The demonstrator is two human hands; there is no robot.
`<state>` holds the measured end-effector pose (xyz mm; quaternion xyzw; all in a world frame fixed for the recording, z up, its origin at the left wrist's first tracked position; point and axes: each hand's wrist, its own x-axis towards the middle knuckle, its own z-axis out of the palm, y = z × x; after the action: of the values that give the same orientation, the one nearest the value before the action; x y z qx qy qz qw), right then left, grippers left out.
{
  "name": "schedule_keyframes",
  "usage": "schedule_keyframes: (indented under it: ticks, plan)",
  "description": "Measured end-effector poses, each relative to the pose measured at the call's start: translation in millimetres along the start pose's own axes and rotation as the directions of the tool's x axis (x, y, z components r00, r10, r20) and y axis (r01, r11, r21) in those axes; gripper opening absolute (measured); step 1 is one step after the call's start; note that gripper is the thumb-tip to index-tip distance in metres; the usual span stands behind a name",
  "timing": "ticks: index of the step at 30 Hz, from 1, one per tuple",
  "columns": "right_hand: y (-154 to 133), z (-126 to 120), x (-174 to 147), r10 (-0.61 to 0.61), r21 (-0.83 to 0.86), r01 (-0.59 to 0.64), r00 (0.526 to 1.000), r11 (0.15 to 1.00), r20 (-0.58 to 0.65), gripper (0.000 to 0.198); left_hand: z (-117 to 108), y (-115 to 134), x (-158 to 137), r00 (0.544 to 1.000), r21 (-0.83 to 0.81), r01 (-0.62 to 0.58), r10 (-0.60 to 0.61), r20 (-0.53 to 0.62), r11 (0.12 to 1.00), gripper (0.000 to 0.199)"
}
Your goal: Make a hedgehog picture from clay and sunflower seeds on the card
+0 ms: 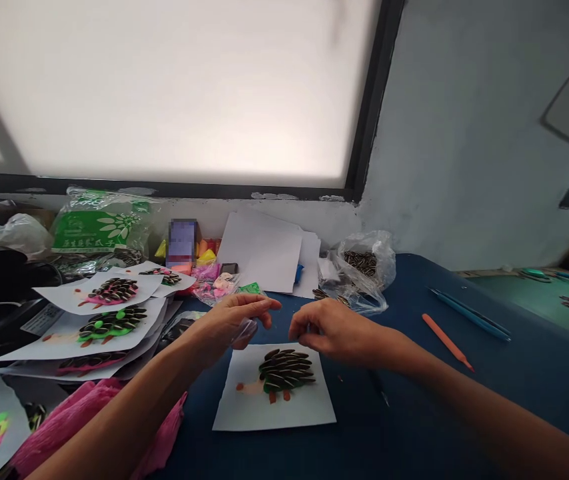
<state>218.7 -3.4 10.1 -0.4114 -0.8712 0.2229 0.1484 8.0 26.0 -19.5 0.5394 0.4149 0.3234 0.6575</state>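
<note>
In front of me on the blue tabletop lies a white paper sheet (pixel 309 413) bearing a hedgehog figure (pixel 284 373), its green body covered with striped sunflower seeds, with brown feet and a brown nose. Just above the sheet's top left, my left hand (pixel 244 317) is closed around a small clear plastic piece, perhaps a wrapper (pixel 246 331). Facing it, my right hand (pixel 332 327) hovers over the sheet's top right edge with fingers curled together. What those fingers hold, if anything, is hidden. The two hands are apart.
Finished hedgehog sheets (pixel 114 323) are stacked at left, beside a pink cloth (pixel 74 420). Behind stand a green seed bag (pixel 94 230), a phone (pixel 182 241), blank paper (pixel 259 257) and a plastic bag of seeds (pixel 362 263). An orange marker (pixel 447 341) and blue tweezers (pixel 472 315) lie right.
</note>
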Motion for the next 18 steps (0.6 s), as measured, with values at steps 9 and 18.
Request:
schedule_keyframes:
  ticks: [9, 18]
  plan:
    - [0.6, 1.2, -0.9, 0.044, 0.023, -0.046, 0.996, 0.999, 0.072, 0.008, -8.2, -5.2, 1.3, 1.000, 0.007, -0.012, 0.012, 0.000, 1.000, 0.033]
    - [-4.6, -1.2, -0.9, 0.102, 0.001, -0.103, 0.985, 0.995, 0.141, 0.016, -9.2, -7.4, 3.5, 1.000, 0.008, -0.007, 0.007, 0.027, 1.000, 0.032]
